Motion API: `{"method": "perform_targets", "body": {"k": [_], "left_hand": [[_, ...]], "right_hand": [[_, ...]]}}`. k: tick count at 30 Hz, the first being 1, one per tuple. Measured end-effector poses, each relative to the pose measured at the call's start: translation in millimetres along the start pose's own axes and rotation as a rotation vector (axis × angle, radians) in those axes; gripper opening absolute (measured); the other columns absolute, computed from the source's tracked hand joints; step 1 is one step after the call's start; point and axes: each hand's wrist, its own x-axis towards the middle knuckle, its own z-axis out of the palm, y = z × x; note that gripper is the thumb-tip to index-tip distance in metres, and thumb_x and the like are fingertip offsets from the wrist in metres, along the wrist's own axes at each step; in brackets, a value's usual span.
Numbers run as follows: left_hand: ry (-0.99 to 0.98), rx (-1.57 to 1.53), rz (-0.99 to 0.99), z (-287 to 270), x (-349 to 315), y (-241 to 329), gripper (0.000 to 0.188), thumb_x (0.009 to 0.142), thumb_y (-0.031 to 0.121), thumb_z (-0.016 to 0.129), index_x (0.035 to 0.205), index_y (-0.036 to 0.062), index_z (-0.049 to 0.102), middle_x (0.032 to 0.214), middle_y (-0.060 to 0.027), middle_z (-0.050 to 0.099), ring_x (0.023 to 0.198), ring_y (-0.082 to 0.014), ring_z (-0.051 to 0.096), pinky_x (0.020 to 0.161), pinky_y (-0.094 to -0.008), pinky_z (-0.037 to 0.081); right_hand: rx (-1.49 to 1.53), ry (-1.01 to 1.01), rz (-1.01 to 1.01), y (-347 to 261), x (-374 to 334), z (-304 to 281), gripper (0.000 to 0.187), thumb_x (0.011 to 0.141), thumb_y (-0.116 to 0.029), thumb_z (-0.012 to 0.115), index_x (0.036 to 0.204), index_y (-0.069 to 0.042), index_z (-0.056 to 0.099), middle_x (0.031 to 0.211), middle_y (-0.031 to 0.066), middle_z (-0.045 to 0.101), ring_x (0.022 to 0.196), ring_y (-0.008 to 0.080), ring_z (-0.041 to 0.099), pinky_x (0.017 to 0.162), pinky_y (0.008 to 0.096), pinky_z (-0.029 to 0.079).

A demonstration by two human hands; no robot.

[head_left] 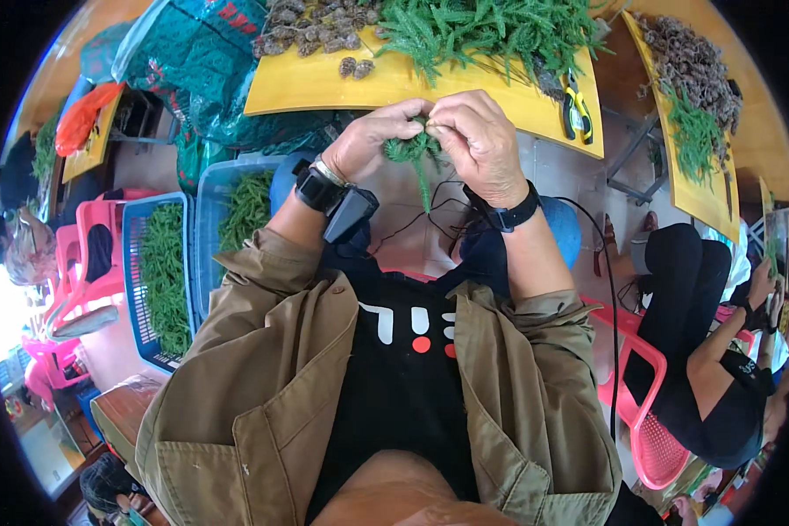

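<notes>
Both hands meet in front of the yellow table's near edge. Between them hangs a green artificial pine sprig [418,159], its needles pointing down toward the floor. My left hand [373,138] is closed around the top of the sprig with thumb and fingers. My right hand [479,140] pinches at the stem end, close to the left fingertips; whether it holds anything besides the stem is too small to tell. Just beyond the hands lie two loose pine cones [356,67] and a big heap of green pine sprigs [491,35].
Yellow-handled pliers [577,110] lie at the right of the yellow table [307,88]. More pine cones [307,26] are piled at its far left. Blue baskets [131,263] of greenery and a green plastic bag [210,79] stand to my left. A seated co-worker [719,351] is at right.
</notes>
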Motion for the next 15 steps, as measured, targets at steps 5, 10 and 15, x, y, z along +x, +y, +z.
{"method": "perform_targets", "body": {"k": [5, 10, 15], "left_hand": [[0.000, -0.058, 0.055, -5.2, 7.4, -11.7, 0.030, 0.087, 0.021, 0.058, 0.113, 0.0063, 0.055, 0.106, -0.0004, 0.056, 0.100, -0.0110, 0.050, 0.088, -0.0268, 0.040], [0.183, 0.094, 0.096, 8.7, 15.2, -12.8, 0.026, 0.085, 0.015, 0.062, 0.108, 0.0064, 0.054, 0.098, 0.0007, 0.056, 0.090, -0.0107, 0.052, 0.081, -0.0256, 0.042], [0.429, 0.452, 0.242, 29.8, 22.9, -10.0, 0.024, 0.082, 0.011, 0.065, 0.103, 0.0047, 0.055, 0.085, 0.0007, 0.057, 0.078, -0.0132, 0.055, 0.072, -0.0276, 0.046]], "right_hand": [[0.005, 0.026, 0.038, 4.2, 0.4, 2.2, 0.010, 0.076, 0.000, 0.068, 0.083, -0.003, 0.061, 0.086, 0.0082, 0.064, 0.081, 0.0251, 0.060, 0.072, 0.0331, 0.048], [0.074, 0.096, 0.173, 10.7, 0.1, -2.5, 0.011, 0.077, -0.001, 0.069, 0.084, -0.002, 0.061, 0.086, 0.0092, 0.064, 0.080, 0.0242, 0.060, 0.072, 0.0317, 0.048], [0.083, 0.195, 0.302, 7.8, 4.0, -2.3, 0.010, 0.078, 0.000, 0.068, 0.084, -0.001, 0.061, 0.087, 0.0090, 0.063, 0.080, 0.0211, 0.061, 0.073, 0.0294, 0.048]]}}
